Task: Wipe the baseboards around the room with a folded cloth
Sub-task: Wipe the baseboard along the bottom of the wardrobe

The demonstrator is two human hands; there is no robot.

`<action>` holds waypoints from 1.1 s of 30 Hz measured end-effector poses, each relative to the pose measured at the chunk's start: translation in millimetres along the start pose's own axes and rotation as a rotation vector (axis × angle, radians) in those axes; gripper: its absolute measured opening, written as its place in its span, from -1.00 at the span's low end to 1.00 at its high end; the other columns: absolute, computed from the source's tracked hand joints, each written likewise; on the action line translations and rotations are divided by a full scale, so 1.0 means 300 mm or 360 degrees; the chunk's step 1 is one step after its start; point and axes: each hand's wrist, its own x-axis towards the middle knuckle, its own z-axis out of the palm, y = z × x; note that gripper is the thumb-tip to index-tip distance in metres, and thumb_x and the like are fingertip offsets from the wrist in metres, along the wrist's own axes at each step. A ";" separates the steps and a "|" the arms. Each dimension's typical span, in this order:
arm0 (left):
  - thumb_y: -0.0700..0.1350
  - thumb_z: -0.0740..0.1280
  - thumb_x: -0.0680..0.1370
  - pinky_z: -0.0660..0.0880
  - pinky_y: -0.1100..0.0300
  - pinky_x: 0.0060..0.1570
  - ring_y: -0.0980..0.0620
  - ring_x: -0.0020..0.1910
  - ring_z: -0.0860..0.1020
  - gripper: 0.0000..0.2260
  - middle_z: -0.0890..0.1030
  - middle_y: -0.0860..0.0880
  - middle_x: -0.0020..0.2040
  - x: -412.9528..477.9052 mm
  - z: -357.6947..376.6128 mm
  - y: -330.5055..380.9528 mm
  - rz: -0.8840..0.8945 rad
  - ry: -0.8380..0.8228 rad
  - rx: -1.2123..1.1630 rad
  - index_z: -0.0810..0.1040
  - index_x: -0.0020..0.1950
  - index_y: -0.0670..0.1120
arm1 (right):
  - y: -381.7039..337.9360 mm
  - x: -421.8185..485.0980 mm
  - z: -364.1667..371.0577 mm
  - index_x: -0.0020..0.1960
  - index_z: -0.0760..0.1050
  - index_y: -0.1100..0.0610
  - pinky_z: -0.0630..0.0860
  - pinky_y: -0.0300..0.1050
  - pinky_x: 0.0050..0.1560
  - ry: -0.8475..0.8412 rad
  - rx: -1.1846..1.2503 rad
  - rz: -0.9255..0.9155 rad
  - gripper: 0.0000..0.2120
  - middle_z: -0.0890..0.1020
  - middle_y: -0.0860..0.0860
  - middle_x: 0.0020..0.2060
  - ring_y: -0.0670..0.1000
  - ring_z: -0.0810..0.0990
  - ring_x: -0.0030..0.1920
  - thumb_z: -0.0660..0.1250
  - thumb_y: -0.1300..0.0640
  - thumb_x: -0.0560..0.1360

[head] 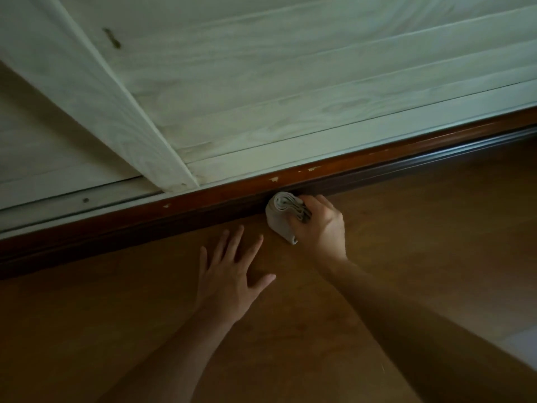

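Because the cloth has to bear on a narrow moulded face, the right fingers are curling tightly over the top of the folded cloth. The thumb is hidden beneath it. The right hand is thus gripping it as a thick pad rather than a loose rag. The beige cloth is lying at the far edge of the floor, its rolled fold pressing against the dark lower face of the baseboard and its bottom corner touching the floor. Held this way, the layers are probably giving a firm, rounded edge that can seat into the grooves of the moulding.

The left fingers are spreading wide and flat on the floor, their tips pointing toward the baseboard and stopping just short of it. The left hand is holding nothing and is likely acting as a prop, taking weight while the person is leaning low. Both bare forearms are reaching in from the near edge of the floor.

The baseboard is running along the floor's far edge from lower left to upper right. Small pale chips are showing on its reddish-brown top ledge. Above it, white wood-grain panels and a white upright stile are standing, with a pale track at the lower left. The wiping appears to be under way on this stretch; how much of the room is done cannot be told.
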 end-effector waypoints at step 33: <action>0.56 -0.19 0.50 -0.08 -0.37 0.50 -0.13 0.63 -0.06 -0.31 -0.08 0.03 0.66 0.019 0.113 0.039 -0.0086 0.0305 0.0001 -0.12 0.59 0.34 | 0.298 0.059 -0.181 -0.11 0.61 0.25 0.20 -0.34 -0.33 0.0412 -0.0173 0.0311 -0.79 0.56 0.05 -0.25 -0.02 0.46 -0.29 0.43 0.08 0.51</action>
